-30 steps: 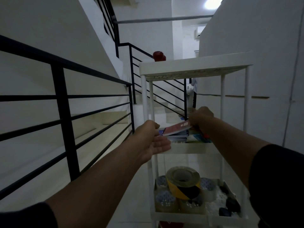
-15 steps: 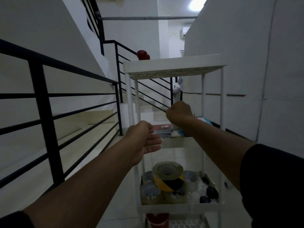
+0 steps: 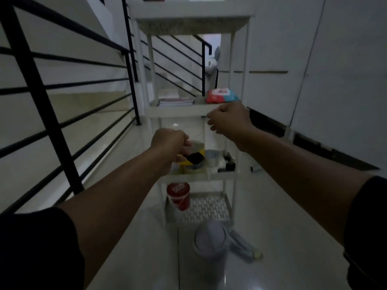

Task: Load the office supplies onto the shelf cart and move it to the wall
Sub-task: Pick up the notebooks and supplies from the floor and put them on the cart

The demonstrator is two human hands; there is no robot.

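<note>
The white shelf cart [image 3: 184, 111] stands ahead in the hallway. Its middle shelf carries a stack of booklets [image 3: 176, 101] and a red and blue wipes pack [image 3: 222, 96]. The shelf below has a yellow and black tape roll [image 3: 194, 159], clear tape rolls [image 3: 212, 159] and small black items [image 3: 227, 165]. A red cup [image 3: 178, 194] sits on the bottom shelf. My right hand [image 3: 229, 120] hovers curled at the middle shelf's front rim, nothing visible in it. My left hand [image 3: 169, 143] is curled in front of the tape shelf, holding nothing.
A black stair railing [image 3: 41, 84] runs along the left, a white wall [image 3: 335, 80] along the right. On the floor in front of the cart lies a grey round container [image 3: 209, 241] with a grey pouch [image 3: 244, 245] beside it. A small object [image 3: 254, 168] lies near the wall.
My right hand left the red booklet on the middle shelf and drew back to the rim. My left hand dropped lower and curled. The view tilted down, showing the bottom shelf and floor.
</note>
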